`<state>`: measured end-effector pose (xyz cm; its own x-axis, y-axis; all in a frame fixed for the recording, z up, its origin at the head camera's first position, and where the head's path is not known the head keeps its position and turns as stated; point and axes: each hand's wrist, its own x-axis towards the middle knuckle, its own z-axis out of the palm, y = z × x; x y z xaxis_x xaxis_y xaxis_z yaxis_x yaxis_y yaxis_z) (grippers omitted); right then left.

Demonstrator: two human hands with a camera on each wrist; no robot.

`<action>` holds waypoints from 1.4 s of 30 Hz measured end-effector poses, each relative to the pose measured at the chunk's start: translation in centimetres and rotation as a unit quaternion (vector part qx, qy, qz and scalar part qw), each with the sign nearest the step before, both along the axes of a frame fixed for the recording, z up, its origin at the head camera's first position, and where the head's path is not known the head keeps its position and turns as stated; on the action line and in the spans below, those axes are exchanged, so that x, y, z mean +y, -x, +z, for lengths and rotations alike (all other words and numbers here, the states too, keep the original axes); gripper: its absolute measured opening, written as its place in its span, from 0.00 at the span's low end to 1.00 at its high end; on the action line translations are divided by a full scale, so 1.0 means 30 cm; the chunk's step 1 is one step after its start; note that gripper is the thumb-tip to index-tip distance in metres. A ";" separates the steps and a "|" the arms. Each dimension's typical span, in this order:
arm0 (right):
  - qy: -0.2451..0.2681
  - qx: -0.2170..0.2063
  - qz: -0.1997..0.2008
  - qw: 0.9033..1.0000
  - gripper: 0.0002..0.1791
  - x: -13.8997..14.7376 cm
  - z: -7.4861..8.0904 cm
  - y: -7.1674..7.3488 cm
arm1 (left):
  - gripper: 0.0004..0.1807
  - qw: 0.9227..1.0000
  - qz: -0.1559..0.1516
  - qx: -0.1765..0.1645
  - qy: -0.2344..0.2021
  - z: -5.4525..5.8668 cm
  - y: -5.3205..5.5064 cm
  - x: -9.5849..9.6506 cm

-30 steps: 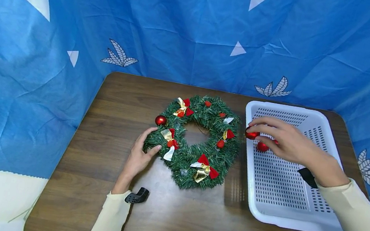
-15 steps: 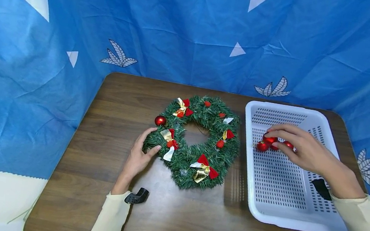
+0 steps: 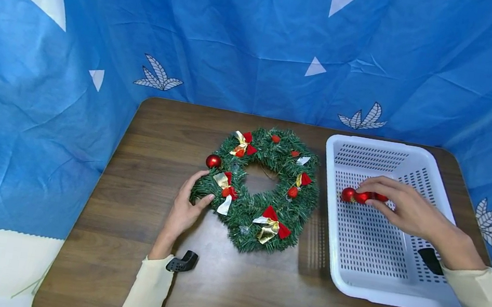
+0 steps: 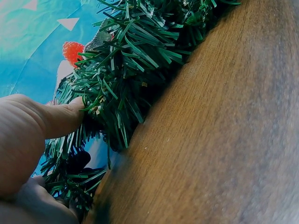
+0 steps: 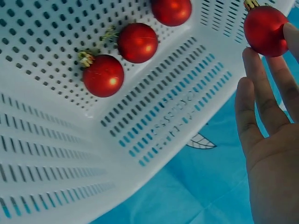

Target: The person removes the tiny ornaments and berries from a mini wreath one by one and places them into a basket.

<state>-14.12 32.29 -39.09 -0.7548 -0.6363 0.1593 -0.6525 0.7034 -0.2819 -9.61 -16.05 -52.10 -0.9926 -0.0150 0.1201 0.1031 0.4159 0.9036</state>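
A green Christmas wreath (image 3: pixel 298 218) with gold-and-red bows lies on the wooden table. My left hand (image 3: pixel 186 211) holds its left edge, the thumb (image 4: pixel 65 116) pressed into the tinsel. One red bauble (image 3: pixel 213 161) sits at the wreath's outer left side, just beyond my fingertips. My right hand (image 3: pixel 406 207) reaches down into the white plastic basket (image 3: pixel 330 260) and pinches a red bauble (image 5: pixel 266 31) between thumb and fingers. Near it on the basket floor are more red baubles (image 5: pixel 138 43), three of them in the right wrist view. In the head view the right hand partly covers them.
The basket stands at the table's right side, its raised rim close to the wreath. Blue cloth (image 3: pixel 262 40) with white triangles hangs behind the table and along both sides. A black wrist device (image 3: pixel 182 261) sits on my left wrist.
My right hand has moved from the basket's left rim rightward and down inside, carrying the bauble to the others. The left hand and the wreath have stayed in place.
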 end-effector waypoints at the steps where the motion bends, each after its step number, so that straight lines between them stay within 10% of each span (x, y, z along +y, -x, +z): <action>1: -0.003 -0.005 0.000 1.000 0.26 0.005 -0.006 0.000 | 0.32 1.000 0.000 0.000 0.000 0.000 0.000 0.000; 19: -0.038 -0.099 -0.018 0.994 0.23 0.013 -0.071 0.011 | 0.33 1.000 0.001 0.000 0.004 -0.002 -0.001 -0.001; 42: -0.033 -0.085 -0.013 0.996 0.21 0.015 -0.088 0.007 | 0.33 1.000 0.001 -0.006 0.001 0.000 -0.003 0.001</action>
<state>-14.32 32.73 -41.73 -0.7839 -0.6207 -0.0139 -0.5802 0.7403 -0.3395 -9.52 -16.03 -52.10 -0.9939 -0.0169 0.1091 0.0922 0.4170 0.9042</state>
